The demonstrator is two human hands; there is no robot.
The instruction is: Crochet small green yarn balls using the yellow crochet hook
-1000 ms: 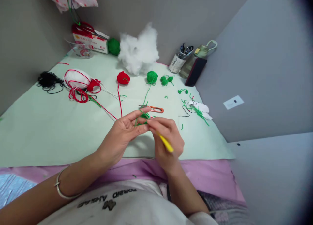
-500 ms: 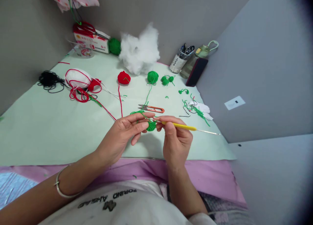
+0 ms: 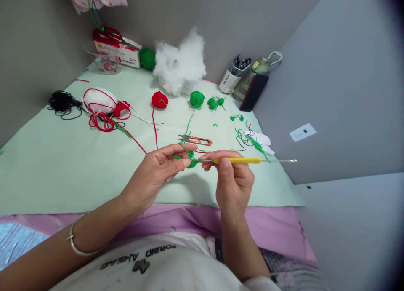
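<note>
My left hand [image 3: 160, 166] pinches a small green crochet piece [image 3: 192, 162] between thumb and fingers, with green yarn running over the index finger. That strand leads up to a green yarn ball [image 3: 197, 99]. In my right hand [image 3: 234, 177] is a crochet hook with a yellow handle [image 3: 243, 160], held like a pen and lying nearly level. Its thin metal tip reaches left to the green piece; whether it is inside a stitch I cannot tell. Just beyond my fingers lie orange thread snips [image 3: 198, 140].
Red yarn [image 3: 159, 100], white yarn [image 3: 100, 100] and black yarn [image 3: 61, 101] lie to the left. White stuffing [image 3: 179, 63] stands at the back. A pen cup [image 3: 231, 78], a bottle [image 3: 244, 86] and a phone [image 3: 255, 93] are back right, above yarn scraps [image 3: 257, 143].
My right hand has shifted slightly right, and the hook has swung to nearly level. My left hand has turned the green piece and moved slightly left.
</note>
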